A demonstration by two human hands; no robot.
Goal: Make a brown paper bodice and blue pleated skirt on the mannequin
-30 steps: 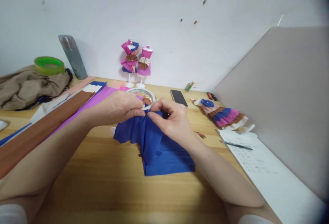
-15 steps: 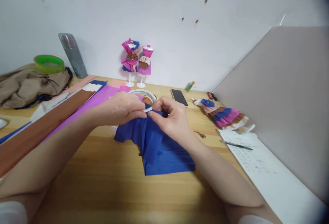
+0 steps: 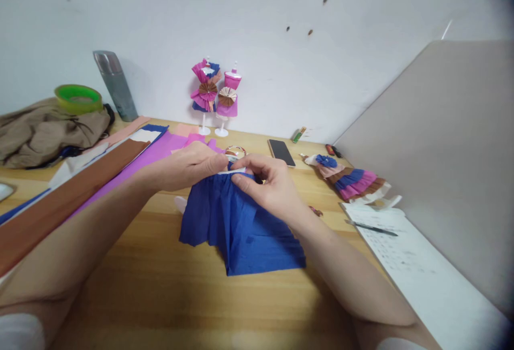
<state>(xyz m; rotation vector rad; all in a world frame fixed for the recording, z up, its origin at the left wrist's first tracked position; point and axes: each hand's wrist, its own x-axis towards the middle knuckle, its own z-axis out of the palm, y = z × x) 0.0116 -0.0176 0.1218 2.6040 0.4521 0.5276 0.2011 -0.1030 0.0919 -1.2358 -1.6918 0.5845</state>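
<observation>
A sheet of blue crepe paper (image 3: 244, 232) hangs in folds between my hands, gathered at its top and spreading down to the table. Along the gathered top edge runs a narrow white strip (image 3: 229, 172), which looks like tape. My left hand (image 3: 190, 165) is closed at the left of this edge, its thumb lying along it and its other fingertips hidden. With thumb and forefinger, my right hand (image 3: 265, 179) pinches the edge at its right. Just behind the fingers, a small patterned ring (image 3: 235, 150) partly shows.
Long crepe paper strips (image 3: 100, 179) lie at the left, near a brown cloth, a green tape roll (image 3: 78, 98) and a bottle (image 3: 115, 88). Two dressed mini mannequins (image 3: 206, 93) stand behind. A phone (image 3: 281, 152), a paper dress (image 3: 349, 179) and a notebook (image 3: 393, 248) with a pen are rightward.
The white tape roll that stood upright between my hands no longer shows as a ring. My left hand has flattened somewhat, and the paper's left part hangs lower and wider.
</observation>
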